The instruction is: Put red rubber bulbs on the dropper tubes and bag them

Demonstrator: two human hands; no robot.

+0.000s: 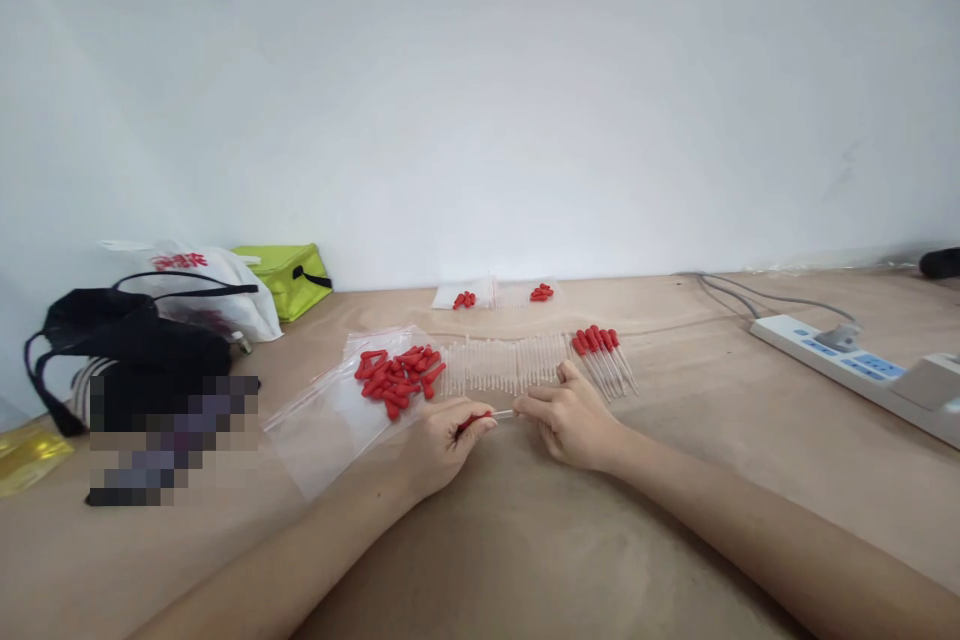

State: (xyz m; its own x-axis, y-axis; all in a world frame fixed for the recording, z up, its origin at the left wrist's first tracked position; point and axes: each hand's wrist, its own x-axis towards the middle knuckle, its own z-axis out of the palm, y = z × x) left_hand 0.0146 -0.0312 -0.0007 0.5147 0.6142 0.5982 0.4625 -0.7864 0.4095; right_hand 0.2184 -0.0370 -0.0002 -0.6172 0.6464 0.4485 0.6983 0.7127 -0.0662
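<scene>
Between thumb and fingers, my left hand (444, 442) pinches a red rubber dropper bulb (474, 421). My right hand (574, 417) is closed on a thin clear glass dropper tube (503, 414), whose end meets the bulb; how deep it sits in the bulb is hidden by my fingers. Loose red bulbs (397, 378) lie heaped on clear plastic bags (330, 430) left of my hands. Just beyond my hands lies a row of bare glass tubes (487, 364). Several droppers with red bulbs fitted (600, 350) lie side by side to the right of that row.
Near the wall lie small bags with red bulbs (464, 300) and tubes. A white power strip (862, 370) with grey cables is at the right. On the left are a black bag (142, 350), a white plastic bag (255, 310) and a lime-green case (289, 275).
</scene>
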